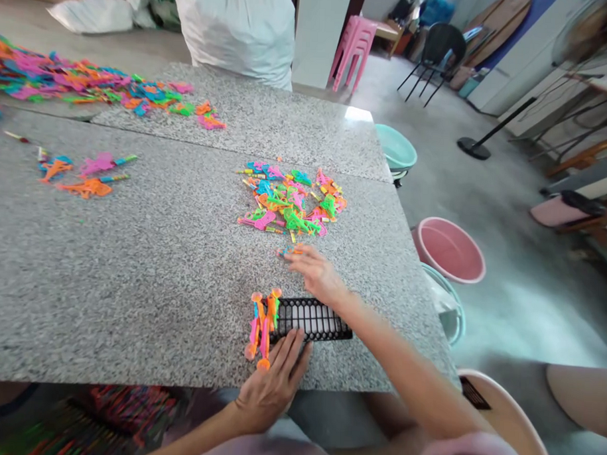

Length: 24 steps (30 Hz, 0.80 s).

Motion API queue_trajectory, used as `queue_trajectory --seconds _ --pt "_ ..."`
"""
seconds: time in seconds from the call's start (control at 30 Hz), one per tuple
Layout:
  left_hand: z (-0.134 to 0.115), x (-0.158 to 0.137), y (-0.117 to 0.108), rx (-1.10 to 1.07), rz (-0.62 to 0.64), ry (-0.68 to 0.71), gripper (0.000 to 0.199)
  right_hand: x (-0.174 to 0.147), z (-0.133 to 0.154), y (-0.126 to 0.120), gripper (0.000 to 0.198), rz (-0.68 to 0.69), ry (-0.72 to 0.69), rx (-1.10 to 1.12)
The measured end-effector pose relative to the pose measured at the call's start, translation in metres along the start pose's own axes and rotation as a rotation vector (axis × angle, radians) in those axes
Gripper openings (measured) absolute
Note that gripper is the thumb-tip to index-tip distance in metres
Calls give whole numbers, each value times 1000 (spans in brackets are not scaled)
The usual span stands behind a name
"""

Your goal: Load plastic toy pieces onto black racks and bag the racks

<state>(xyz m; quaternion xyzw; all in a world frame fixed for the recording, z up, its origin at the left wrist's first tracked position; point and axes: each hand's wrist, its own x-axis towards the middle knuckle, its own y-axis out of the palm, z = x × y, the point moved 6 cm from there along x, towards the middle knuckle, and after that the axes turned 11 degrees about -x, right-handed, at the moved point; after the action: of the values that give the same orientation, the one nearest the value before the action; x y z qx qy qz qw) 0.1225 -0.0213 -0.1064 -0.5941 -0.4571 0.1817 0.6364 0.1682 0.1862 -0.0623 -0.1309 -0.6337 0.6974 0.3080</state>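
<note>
A black rectangular plastic rack (325, 319) with a grid of slots lies near the front edge of the granite table. Several orange, pink, blue and green toy pieces (261, 323) with round orange ends stand in its left end. My left hand (271, 382) rests along the rack's near side, fingers stretched out beside those pieces. Beyond the rack reaches my right hand (318, 273), slightly blurred, with its fingers extended. Its fingertips are over a small blue and orange piece (285, 252); whether they touch it is unclear. A pile of bright plastic toy pieces (289, 200) lies just past that hand.
More colourful pieces form a long heap (79, 80) at the back left, and a few toy pieces (88, 185) lie on the left of the table (173, 263). A white sack (235, 32) stands behind. Basins, including a pink one (449, 249), sit along the right edge.
</note>
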Motion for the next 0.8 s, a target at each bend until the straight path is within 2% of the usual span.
queue_trajectory --seconds 0.03,0.1,0.17,0.23,0.37,0.47,0.53,0.57,0.67,0.73,0.8 --pt "0 0 0 5 -1 4 54 -3 -9 0 15 -6 166 1" --pt "0 0 0 13 8 10 56 -4 -24 5 31 62 459 -34" --pt "1 0 0 16 21 6 57 -1 -35 13 44 202 597 -66" --pt "1 0 1 16 34 1 57 1 -47 15 47 284 612 -59" --pt "1 0 3 -2 51 -4 61 -10 -78 2 49 282 628 -24" --pt "2 0 4 -16 61 -6 64 -24 -88 0 33 474 644 63" --pt "2 0 4 -21 63 -5 65 -32 -78 -1 30 554 622 194" --pt "2 0 4 -23 62 -5 64 -36 -69 -3 27 521 616 263" --pt "2 -3 5 -36 55 -2 62 -52 -22 -6 8 268 598 478" --pt "1 -7 8 -54 45 -1 56 -69 21 3 6 181 560 620" --pt "0 -10 14 -78 34 -1 45 -83 55 12 7 75 556 581"
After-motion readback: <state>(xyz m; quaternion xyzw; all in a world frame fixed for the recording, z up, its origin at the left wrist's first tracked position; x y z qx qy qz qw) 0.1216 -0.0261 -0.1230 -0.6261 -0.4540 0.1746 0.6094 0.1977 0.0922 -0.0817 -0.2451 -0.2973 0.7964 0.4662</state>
